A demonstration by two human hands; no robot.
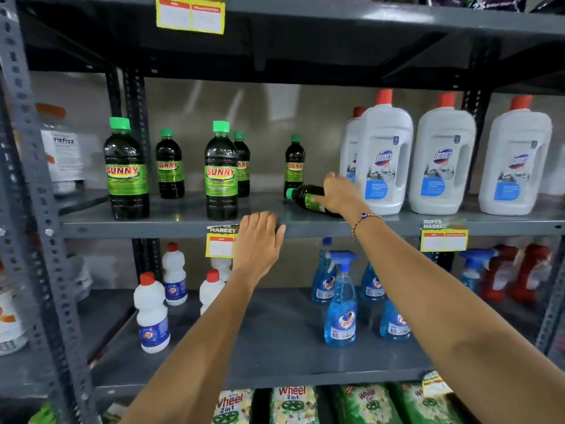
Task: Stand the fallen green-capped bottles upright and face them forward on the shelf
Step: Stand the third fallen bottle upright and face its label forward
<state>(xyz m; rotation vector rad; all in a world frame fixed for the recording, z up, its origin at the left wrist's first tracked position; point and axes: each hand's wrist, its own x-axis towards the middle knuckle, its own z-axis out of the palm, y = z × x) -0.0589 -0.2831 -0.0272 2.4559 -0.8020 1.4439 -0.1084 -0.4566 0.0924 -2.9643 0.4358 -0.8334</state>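
Note:
A dark green-capped bottle (302, 195) lies on its side on the grey middle shelf (183, 223), cap pointing left. My right hand (339, 192) is closed around its body. Just behind it a small green-capped bottle (294, 163) stands upright. Several more green-capped "Sunny" bottles stand to the left: a large one (126, 169), a small one (169, 165), another large one (221, 171) and a small one (243, 165) partly hidden behind it. My left hand (258, 240) rests flat on the shelf's front edge, fingers spread, holding nothing.
White red-capped Domex jugs (383, 157) stand close to the right of the fallen bottle. Price tags (220, 243) hang from the shelf edge. Below are white bottles (152, 313) and blue spray bottles (341, 301). A steel upright (36, 185) stands at left.

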